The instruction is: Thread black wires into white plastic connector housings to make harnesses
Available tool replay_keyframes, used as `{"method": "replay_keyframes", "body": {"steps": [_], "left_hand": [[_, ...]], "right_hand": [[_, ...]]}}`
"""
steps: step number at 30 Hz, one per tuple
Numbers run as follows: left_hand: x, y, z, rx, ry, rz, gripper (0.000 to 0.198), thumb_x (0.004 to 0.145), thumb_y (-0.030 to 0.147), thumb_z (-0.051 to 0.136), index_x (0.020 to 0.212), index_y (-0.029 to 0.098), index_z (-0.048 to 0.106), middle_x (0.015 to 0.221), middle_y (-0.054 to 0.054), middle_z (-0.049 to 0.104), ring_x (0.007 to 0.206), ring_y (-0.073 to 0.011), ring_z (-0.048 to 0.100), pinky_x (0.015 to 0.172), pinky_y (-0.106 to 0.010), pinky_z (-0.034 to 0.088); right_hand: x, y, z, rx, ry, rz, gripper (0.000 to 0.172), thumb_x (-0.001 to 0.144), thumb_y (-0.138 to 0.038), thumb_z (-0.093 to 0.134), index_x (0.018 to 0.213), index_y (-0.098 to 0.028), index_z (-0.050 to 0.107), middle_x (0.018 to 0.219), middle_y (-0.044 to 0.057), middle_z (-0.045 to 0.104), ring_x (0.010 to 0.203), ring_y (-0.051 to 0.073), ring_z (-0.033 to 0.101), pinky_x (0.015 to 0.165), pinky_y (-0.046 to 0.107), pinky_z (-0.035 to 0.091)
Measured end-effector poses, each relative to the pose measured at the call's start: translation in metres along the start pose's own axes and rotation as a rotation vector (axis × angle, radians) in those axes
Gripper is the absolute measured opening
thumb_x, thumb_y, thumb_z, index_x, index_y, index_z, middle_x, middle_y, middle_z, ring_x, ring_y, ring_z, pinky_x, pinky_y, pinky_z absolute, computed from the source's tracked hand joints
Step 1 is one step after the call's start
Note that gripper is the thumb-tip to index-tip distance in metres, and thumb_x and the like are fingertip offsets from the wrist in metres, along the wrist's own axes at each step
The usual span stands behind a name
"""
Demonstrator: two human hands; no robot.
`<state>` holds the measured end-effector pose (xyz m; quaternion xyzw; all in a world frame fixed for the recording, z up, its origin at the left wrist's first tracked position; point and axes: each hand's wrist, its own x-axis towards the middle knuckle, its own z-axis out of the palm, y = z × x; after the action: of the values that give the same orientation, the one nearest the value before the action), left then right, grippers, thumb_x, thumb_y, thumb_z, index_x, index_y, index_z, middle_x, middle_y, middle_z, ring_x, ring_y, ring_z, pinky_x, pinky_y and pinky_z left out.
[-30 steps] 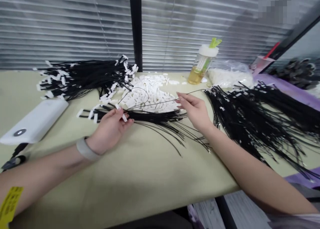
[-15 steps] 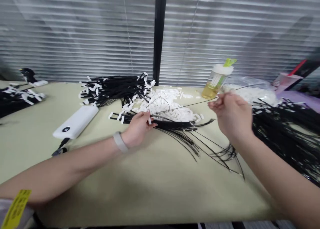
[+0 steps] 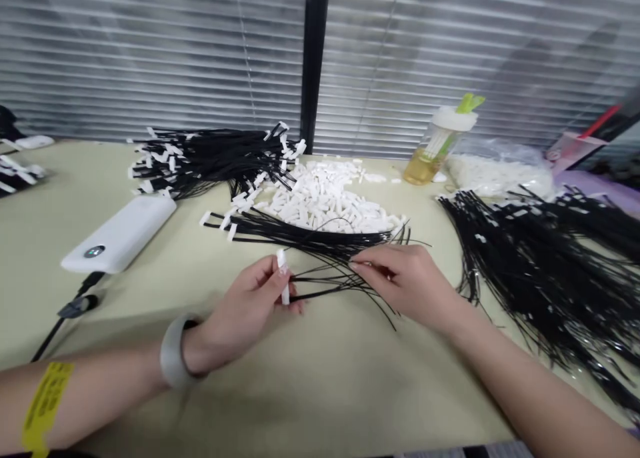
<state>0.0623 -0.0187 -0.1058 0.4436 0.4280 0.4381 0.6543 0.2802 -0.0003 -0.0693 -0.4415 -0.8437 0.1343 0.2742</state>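
Note:
My left hand (image 3: 250, 295) pinches a small white plastic connector (image 3: 283, 278) upright between thumb and fingers. Thin black wires (image 3: 323, 291) run rightward from it over the table. My right hand (image 3: 410, 278) has thumb and index finger pressed together among those wires, closed on a black wire; its other fingers are curled under. Just beyond both hands lies a bundle of black wires (image 3: 300, 234) with white connectors at its left end. Behind that bundle spreads a heap of loose white connectors (image 3: 325, 198).
A thick black wire bundle (image 3: 215, 155) lies at back left, above a white power bank (image 3: 123, 235) with a plugged-in cable. To the right are a large spread of black wires (image 3: 540, 278), a bottle of yellow liquid (image 3: 425, 165), a clear bag (image 3: 500, 168) and a cup (image 3: 575, 155).
Both hands have come lower and nearer to me. My right hand has moved left toward my left hand, and the wire once stretched between them has gone slack. The view has shifted slightly.

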Motion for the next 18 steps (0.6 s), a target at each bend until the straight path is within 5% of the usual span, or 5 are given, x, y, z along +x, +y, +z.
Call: {"method": "replay_keyframes", "body": {"steps": [4, 9, 14, 18], "left_hand": [[-0.004, 0.005, 0.002, 0.230, -0.043, 0.024, 0.020, 0.084, 0.030, 0.046, 0.070, 0.017, 0.050, 0.062, 0.004, 0.054, 0.055, -0.0099, 0.056, 0.060, -0.024, 0.045], [-0.004, 0.008, 0.004, 0.298, -0.056, 0.027, 0.020, 0.084, 0.029, 0.045, 0.068, 0.018, 0.049, 0.062, 0.004, 0.053, 0.054, -0.0100, 0.057, 0.057, -0.023, 0.044], [-0.001, 0.006, 0.001, 0.195, -0.046, -0.043, 0.020, 0.085, 0.033, 0.044, 0.072, 0.018, 0.048, 0.063, 0.005, 0.052, 0.053, -0.0094, 0.056, 0.060, -0.025, 0.047], [0.000, 0.007, 0.000, 0.169, -0.071, -0.070, 0.021, 0.085, 0.034, 0.043, 0.072, 0.018, 0.048, 0.064, 0.005, 0.052, 0.054, -0.0095, 0.056, 0.061, -0.025, 0.047]], "right_hand": [[-0.002, 0.000, 0.013, -0.203, -0.081, -0.062, 0.020, 0.083, -0.023, 0.044, 0.097, -0.025, 0.059, 0.086, 0.001, 0.067, 0.069, 0.017, 0.061, 0.061, 0.030, 0.046], [-0.006, 0.005, 0.018, -0.353, -0.050, -0.187, 0.017, 0.082, -0.021, 0.047, 0.084, -0.022, 0.063, 0.072, 0.000, 0.066, 0.062, 0.013, 0.059, 0.056, 0.025, 0.043], [-0.007, 0.011, -0.003, -0.381, 0.433, -0.081, 0.013, 0.073, -0.015, 0.058, 0.083, -0.021, 0.065, 0.063, -0.001, 0.064, 0.051, 0.010, 0.055, 0.046, 0.022, 0.039], [0.006, 0.015, -0.022, 0.150, 0.893, 0.057, 0.027, 0.071, -0.009, 0.058, 0.096, -0.020, 0.065, 0.102, 0.007, 0.062, 0.090, 0.019, 0.060, 0.075, 0.034, 0.047]]}}
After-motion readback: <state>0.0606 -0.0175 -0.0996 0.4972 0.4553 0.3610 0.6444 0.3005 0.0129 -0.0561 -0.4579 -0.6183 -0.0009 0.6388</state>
